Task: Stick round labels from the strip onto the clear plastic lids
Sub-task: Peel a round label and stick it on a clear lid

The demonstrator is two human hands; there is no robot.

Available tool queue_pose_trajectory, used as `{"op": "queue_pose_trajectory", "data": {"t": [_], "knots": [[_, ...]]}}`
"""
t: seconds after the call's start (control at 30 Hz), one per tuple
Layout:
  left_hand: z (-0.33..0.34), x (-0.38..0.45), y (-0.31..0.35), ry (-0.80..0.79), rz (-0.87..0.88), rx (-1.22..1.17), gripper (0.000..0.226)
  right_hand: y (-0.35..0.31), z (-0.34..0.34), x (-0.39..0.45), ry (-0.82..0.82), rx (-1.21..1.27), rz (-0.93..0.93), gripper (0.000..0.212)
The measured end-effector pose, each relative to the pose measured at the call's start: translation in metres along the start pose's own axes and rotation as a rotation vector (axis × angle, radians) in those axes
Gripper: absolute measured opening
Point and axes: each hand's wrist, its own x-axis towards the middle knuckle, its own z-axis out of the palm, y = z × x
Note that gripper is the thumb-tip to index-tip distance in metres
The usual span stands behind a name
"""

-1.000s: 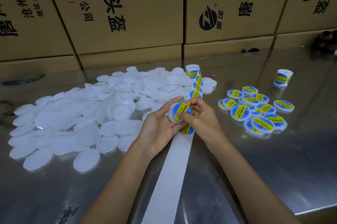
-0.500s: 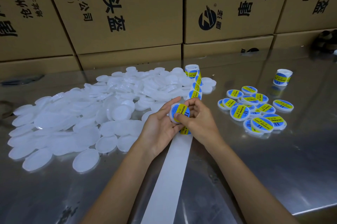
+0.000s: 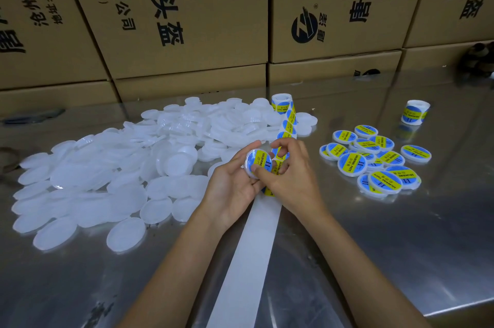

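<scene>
1. Left hand (image 3: 230, 186): fingers curled round a lid (image 3: 258, 166) bearing a blue-yellow label, held above the table (image 3: 374, 247).
2. Right hand (image 3: 291, 175): thumb pressing the label; fingers pinching the strip (image 3: 287, 124).
3. Strip: runs from a roll (image 3: 280, 103) to the hands; bare backing (image 3: 248, 261) trails nearward.
4. Blank lids (image 3: 107, 172): heaped left.
5. Labelled lids (image 3: 374, 159): clustered right, spare roll (image 3: 414, 112) behind.

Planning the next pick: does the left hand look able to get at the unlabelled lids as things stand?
Probably not yet: the left hand holds a labelled lid. Once freed, the unlabelled lids lie unobstructed beside it.
</scene>
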Motion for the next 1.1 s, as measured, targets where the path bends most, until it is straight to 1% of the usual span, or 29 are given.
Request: {"op": "queue_pose_trajectory", "data": {"t": [0.1,0.2,0.3,0.37,0.43,0.57,0.67,0.77,0.83,0.9,1.0,1.03,1.1], "knots": [[0.0,0.001,0.0,-0.003,-0.012,-0.066,0.039,0.0,0.0,-0.001,-0.011,0.011,0.002,0.053],[0.0,0.001,-0.001,0.001,-0.013,-0.081,0.039,-0.001,0.003,-0.003,-0.026,-0.034,0.001,0.054],[0.0,0.001,0.0,0.014,-0.011,-0.096,0.04,-0.001,0.001,-0.003,0.006,-0.07,0.02,0.056],[0.001,0.001,0.002,0.006,0.007,-0.1,0.042,0.0,0.0,-0.004,0.014,-0.126,0.05,0.058],[0.003,0.001,0.001,-0.015,0.01,-0.093,0.04,0.001,0.0,-0.004,0.009,-0.199,0.062,0.06],[0.004,0.001,0.001,-0.049,0.013,-0.08,0.033,0.003,0.001,-0.005,-0.041,-0.316,-0.016,0.069],[0.002,0.001,0.001,-0.071,0.023,-0.05,0.034,0.004,0.002,-0.005,-0.055,-0.299,-0.013,0.059],[0.001,0.002,0.001,-0.068,0.029,0.034,0.034,0.008,0.002,-0.002,-0.035,-0.275,0.003,0.052],[0.0,0.003,0.0,-0.054,0.065,0.087,0.033,0.009,0.0,0.0,-0.029,-0.271,0.015,0.048],[-0.001,0.003,-0.002,-0.017,0.15,0.247,0.033,0.011,0.0,0.001,-0.025,-0.287,0.017,0.044],[-0.003,0.002,-0.003,0.121,0.297,0.628,0.04,0.011,-0.002,0.002,-0.015,-0.292,0.001,0.038],[-0.003,0.001,-0.002,0.162,0.339,0.696,0.04,0.011,-0.003,0.002,-0.018,-0.275,0.002,0.037],[-0.002,0.001,0.0,0.209,0.392,0.731,0.038,0.011,-0.004,0.002,-0.036,-0.219,0.012,0.04]]}}
